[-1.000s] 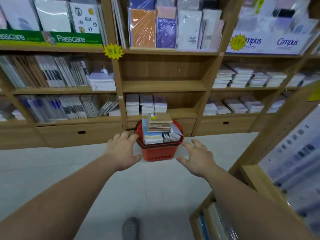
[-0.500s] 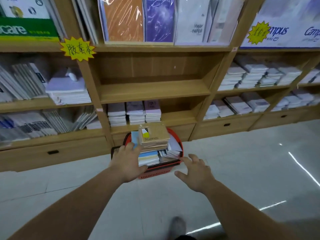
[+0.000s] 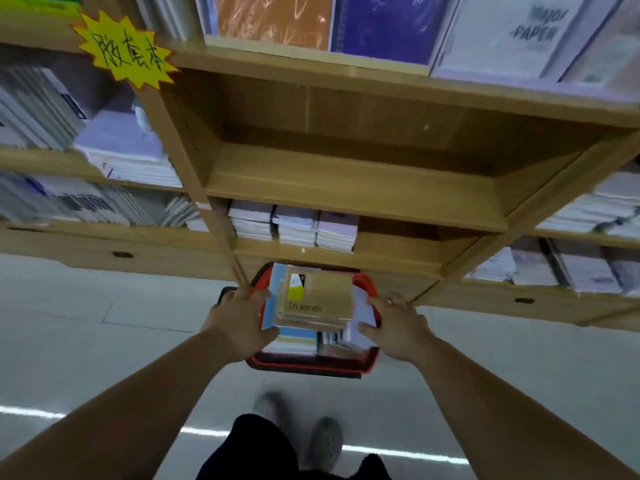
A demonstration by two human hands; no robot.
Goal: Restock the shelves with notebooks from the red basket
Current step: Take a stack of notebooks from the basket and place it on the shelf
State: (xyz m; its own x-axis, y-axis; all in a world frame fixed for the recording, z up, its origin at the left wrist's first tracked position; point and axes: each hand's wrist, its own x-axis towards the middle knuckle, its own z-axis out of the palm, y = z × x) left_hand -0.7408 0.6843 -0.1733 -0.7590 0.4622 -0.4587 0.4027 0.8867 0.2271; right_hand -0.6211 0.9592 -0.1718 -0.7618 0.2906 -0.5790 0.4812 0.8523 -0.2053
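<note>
2 bare hands were in view, reaching down toward the red basket, which stood on the grey floor directly in front of the wooden shelving unit. We noted the left hand at the basket's left rim, fingers spread and unclenched, its thumb beside a blue notebook inside; whether it touched the rim we could not tell. The right hand sat over the right rim, likewise spread wide and holding nothing.

The basket was packed with notebooks. A stack of brown kraft-cover notebooks rose above the rim between the 2 hands, its top cover marked with a yellow-and-black label and printed lettering too blurred to confirm.

The middle shelf bay directly above the basket held no stock. The bay beneath it carried 3 short stacks of pale notebooks at its left end. A yellow starburst tag with handwritten characters was fixed to the left upright. Orange and purple wrapped pads stood on the upper shelf.

2 grey shoes showed at the bottom edge.
</note>
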